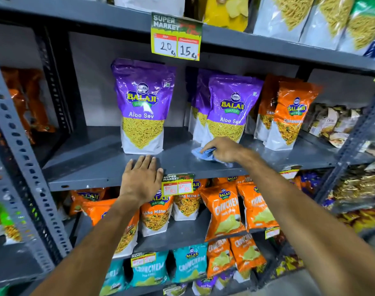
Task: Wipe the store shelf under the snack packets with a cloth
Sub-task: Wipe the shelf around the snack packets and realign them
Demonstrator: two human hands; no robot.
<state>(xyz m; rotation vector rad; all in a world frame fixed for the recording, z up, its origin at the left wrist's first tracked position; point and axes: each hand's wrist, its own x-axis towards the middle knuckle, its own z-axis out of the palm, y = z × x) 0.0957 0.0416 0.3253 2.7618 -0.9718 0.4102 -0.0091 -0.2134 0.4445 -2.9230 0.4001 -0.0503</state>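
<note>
The right hand (222,149) has its grip closed on a bunched blue cloth (204,154), pressed to the grey shelf (92,167) near its front edge, just before a purple Aloo Sev packet (230,110). The left hand (140,179) lies flat, grip open (fingers spread), on the front edge below another purple packet (141,105).

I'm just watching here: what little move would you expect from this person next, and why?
Probably a sweep of the right hand leftward, dragging the blue cloth along the grey shelf. The cloth already lies bunched on the shelf in front of the right purple packet, bare shelf stretches toward the left purple packet, and the left hand rests flat on the shelf edge.
</note>
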